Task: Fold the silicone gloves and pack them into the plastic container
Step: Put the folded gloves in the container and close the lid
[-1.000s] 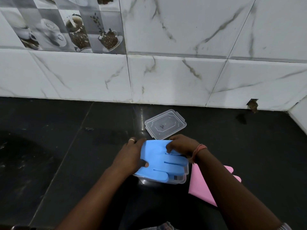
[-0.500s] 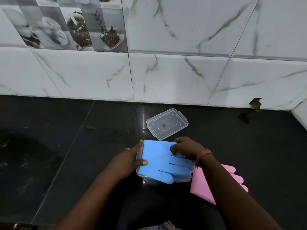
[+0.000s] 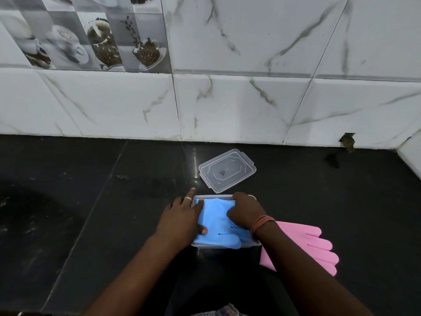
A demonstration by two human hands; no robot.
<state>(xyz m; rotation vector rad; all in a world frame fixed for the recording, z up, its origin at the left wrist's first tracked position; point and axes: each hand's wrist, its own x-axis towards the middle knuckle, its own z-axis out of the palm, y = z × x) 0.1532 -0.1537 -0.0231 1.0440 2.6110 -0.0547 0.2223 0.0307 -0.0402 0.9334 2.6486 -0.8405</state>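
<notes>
A folded blue silicone glove (image 3: 217,226) lies in the clear plastic container (image 3: 227,245) on the black counter, its fingertips sticking out over the near rim. My left hand (image 3: 180,218) holds the glove's left edge, thumb on top and fingers along the container's left side. My right hand (image 3: 247,213) presses down on the glove's far right part with curled fingers. A pink silicone glove (image 3: 314,245) lies flat on the counter to the right, partly hidden by my right forearm.
The container's clear lid (image 3: 226,171) lies on the counter just behind the container. A white marble-tiled wall (image 3: 239,106) rises at the back and the right corner. The black counter (image 3: 91,201) extends left.
Both hands have pushed the blue glove down into the container. It sits lower and flatter than before.
</notes>
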